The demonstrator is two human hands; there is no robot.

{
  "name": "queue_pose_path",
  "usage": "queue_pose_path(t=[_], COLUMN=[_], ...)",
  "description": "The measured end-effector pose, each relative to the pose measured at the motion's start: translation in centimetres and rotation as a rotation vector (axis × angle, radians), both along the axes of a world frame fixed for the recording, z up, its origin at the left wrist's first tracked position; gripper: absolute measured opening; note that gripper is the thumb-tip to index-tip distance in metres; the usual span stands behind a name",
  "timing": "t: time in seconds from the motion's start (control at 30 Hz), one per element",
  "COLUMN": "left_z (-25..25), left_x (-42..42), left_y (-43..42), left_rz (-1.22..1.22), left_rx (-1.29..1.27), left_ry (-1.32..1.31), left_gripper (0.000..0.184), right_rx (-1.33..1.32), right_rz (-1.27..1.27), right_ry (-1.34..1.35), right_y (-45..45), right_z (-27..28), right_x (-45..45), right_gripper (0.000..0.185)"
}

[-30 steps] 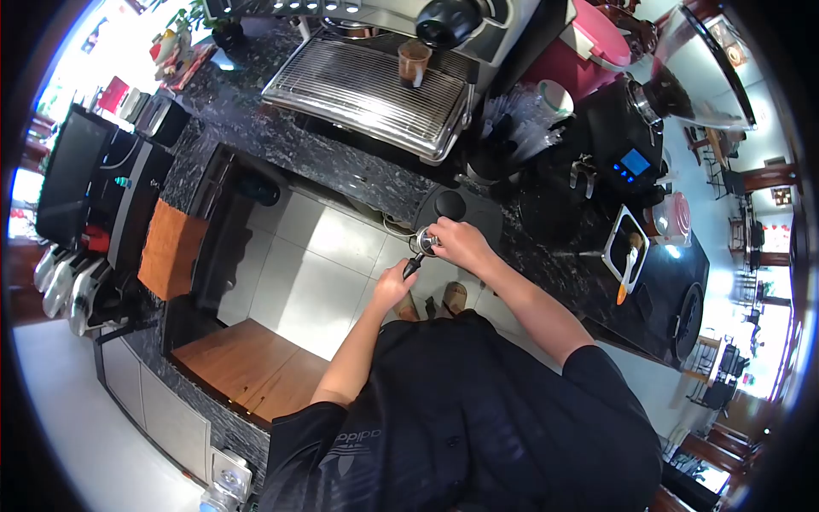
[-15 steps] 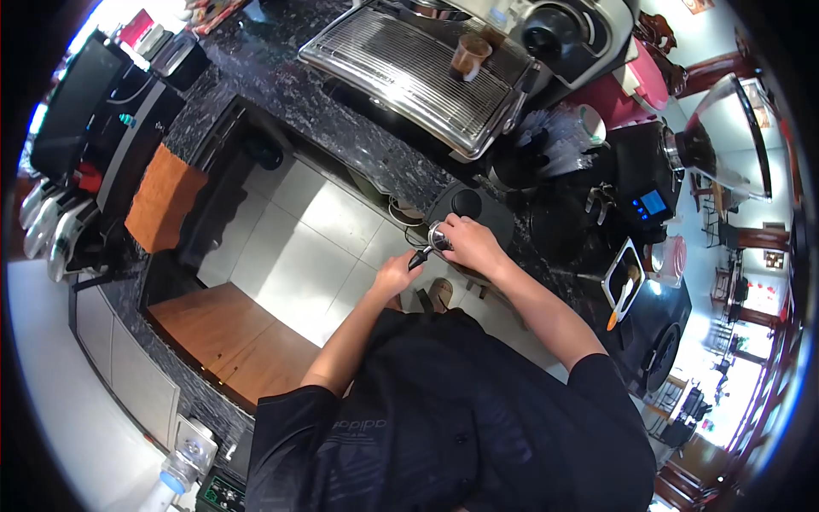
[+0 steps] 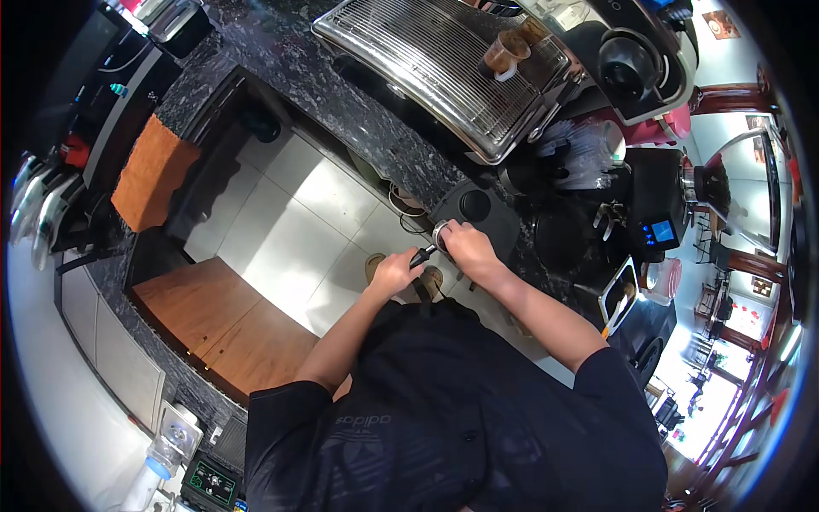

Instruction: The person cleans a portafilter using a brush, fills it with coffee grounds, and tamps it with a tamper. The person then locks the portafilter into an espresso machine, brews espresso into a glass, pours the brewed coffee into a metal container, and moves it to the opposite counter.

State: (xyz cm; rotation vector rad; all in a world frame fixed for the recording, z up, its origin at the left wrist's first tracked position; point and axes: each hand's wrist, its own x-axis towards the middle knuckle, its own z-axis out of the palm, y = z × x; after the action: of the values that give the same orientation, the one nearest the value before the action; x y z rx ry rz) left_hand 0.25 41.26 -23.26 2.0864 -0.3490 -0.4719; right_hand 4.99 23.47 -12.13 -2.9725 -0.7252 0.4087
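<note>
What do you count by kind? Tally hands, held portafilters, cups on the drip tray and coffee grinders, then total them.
Hands: 2 (left hand, right hand)
Held portafilter: 1
Cup on drip tray: 1
Coffee grinder: 1
Total: 5

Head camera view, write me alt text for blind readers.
A person's left hand grips a portafilter by its handle; the right hand holds its metal head. Ahead, a cup sits on the drip tray of an espresso machine.

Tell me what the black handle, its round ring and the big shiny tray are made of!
Black handle: probably smooth plastic or rubber, dark, no metal gleam. Round ring: likely polished metal, gleaming silver. Shiny tray: probably stainless steel, with bright glare across its bars.
</note>
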Motion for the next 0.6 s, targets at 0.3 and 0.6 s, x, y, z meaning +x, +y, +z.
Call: queue_pose_path(t=[0.3,0.6], left_z=[0.4,0.6], left_x=[-0.2,-0.2], left_y=[0.1,-0.2], left_rz=[-0.010,0.001], left_rx=[0.042,0.072], left_ry=[0.076,0.015], left_gripper=[0.031,0.035], right_rx=[0.058,0.002], right_rz=[0.050,0.093], right_ry=[-0.015,-0.063], right_y=[0.1,-0.1], right_z=[0.5,-0.6], right_x=[0.3,0.2], right_gripper=[0.013,0.008])
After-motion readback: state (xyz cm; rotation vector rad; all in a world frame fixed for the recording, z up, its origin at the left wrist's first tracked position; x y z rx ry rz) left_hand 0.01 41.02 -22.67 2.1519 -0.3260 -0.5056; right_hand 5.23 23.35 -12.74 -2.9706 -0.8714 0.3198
